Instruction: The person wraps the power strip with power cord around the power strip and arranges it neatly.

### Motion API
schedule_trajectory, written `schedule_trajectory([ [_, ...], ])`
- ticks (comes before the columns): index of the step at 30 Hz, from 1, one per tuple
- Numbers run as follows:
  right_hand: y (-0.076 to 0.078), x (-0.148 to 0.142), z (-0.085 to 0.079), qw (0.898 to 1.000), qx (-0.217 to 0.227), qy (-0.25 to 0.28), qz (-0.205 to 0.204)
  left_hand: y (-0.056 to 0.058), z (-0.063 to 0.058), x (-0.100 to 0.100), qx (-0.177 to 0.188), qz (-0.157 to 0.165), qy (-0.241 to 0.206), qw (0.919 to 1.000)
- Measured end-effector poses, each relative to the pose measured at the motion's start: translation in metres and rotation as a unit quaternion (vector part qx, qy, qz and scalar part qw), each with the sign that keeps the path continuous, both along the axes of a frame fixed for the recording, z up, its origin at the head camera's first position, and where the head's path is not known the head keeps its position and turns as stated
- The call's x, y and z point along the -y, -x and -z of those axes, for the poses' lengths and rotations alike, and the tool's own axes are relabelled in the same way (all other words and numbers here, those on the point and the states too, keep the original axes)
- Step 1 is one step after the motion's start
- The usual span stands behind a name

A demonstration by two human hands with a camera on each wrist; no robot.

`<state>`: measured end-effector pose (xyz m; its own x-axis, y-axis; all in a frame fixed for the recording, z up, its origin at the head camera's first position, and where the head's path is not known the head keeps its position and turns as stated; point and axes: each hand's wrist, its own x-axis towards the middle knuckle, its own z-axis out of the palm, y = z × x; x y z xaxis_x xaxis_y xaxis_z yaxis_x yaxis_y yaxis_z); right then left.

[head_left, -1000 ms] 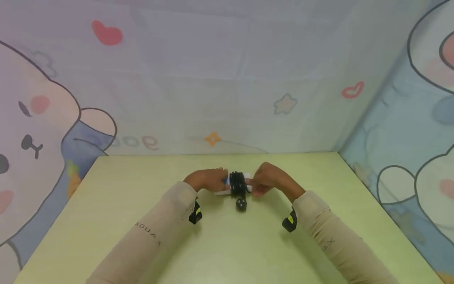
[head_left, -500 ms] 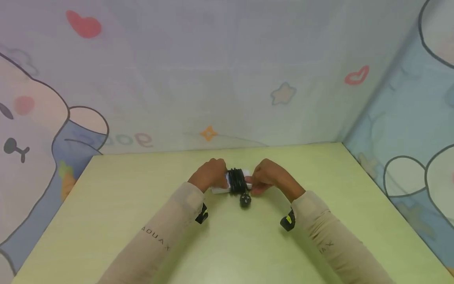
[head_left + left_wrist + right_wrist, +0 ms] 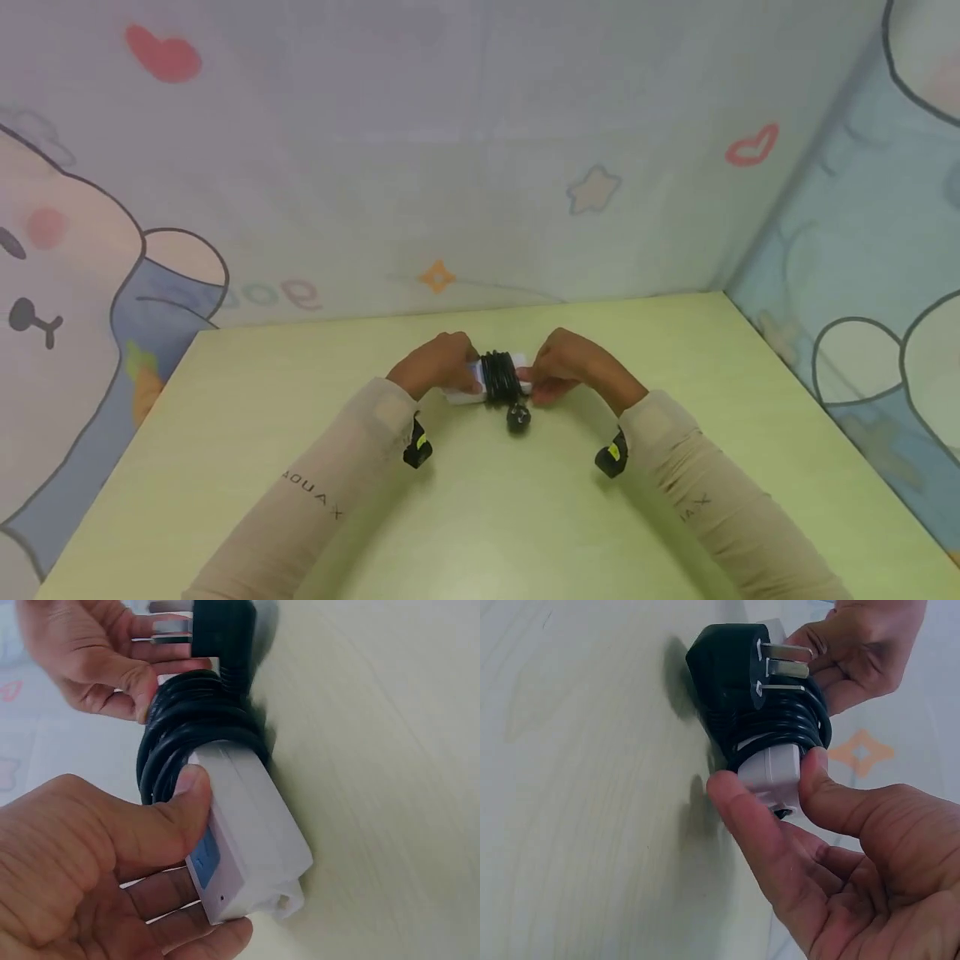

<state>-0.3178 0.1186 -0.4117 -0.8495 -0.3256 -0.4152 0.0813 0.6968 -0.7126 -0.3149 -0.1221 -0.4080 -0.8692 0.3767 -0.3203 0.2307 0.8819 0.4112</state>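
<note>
A white power strip (image 3: pixel 251 817) has a black cord (image 3: pixel 202 720) wound in several turns round its middle. The cord's black plug (image 3: pixel 731 664), with three metal prongs, sticks out beside the coil. My left hand (image 3: pixel 442 364) grips one end of the strip, thumb on the face with the blue patch and fingers beneath. At the other end, my right hand (image 3: pixel 566 367) holds the strip between thumb and index finger. Most of the strip's middle is hidden under the cord.
The pale wooden table (image 3: pixel 487 517) reaches back to a cloth backdrop (image 3: pixel 360 183) printed with cartoon animals, hearts and stars. Another printed panel (image 3: pixel 832 250) stands along the right side. Black wrist cameras hang beneath both cuffs.
The head view has tilted a little. My left hand has shifted its hold on the strip's end, and the plug has swung slightly to the right. My right hand stays at its end.
</note>
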Motion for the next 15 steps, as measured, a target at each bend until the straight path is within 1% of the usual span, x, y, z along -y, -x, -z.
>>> schedule_trajectory([
  [3, 0.003, -0.005, 0.004, 1.000, -0.007, -0.019, -0.019, 0.003, 0.008, 0.003, 0.009, 0.018, -0.019, 0.9996],
  [6, 0.003, -0.006, 0.008, 0.999, -0.011, -0.023, -0.030, 0.003, 0.014, 0.006, 0.019, 0.026, -0.027, 0.9991],
  [11, 0.003, -0.003, 0.013, 0.999, -0.017, -0.024, -0.027, 0.005, 0.021, 0.008, 0.010, 0.031, -0.027, 0.9991],
  [15, 0.006, -0.004, 0.015, 0.999, -0.023, -0.026, -0.022, 0.007, 0.024, 0.009, 0.001, 0.024, -0.030, 0.9993],
])
